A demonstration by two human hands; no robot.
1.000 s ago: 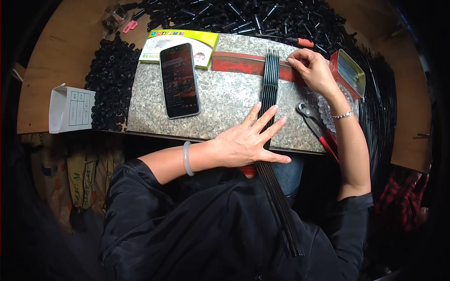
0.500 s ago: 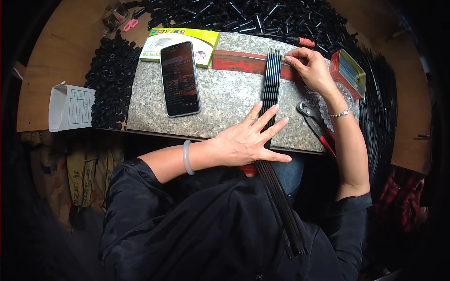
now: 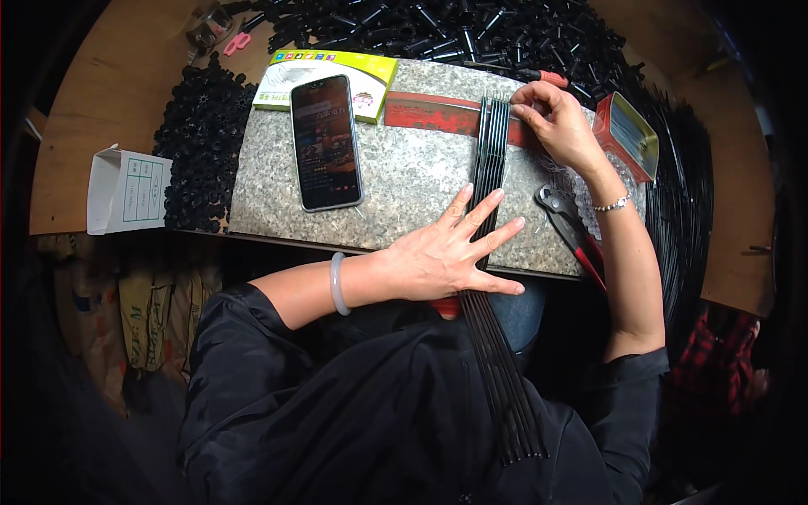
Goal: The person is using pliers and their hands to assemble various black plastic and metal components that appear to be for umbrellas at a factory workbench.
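Observation:
A row of thin black rods [image 3: 491,160] runs from a red metal strip [image 3: 431,114] on the grey speckled board, past its front edge and down over my lap. My left hand [image 3: 442,257] lies flat across the rods with its fingers spread. At their far ends, beside the strip, my right hand [image 3: 560,126] has thumb and forefinger pinched together. Whatever is in that pinch is too small to name. Pliers with red handles [image 3: 566,225] rest on the board below my right wrist.
A phone [image 3: 326,143] leans on a green and white box [image 3: 377,84]. An open tin [image 3: 627,135] of thin pieces stands at the right, beside a bundle of black rods [image 3: 682,194]. Black parts [image 3: 202,143] are heaped left and behind; a white carton [image 3: 129,192] stands far left.
The rods have spread slightly, and their lower ends fan out more evenly over my lap. Both hands stay almost where they were.

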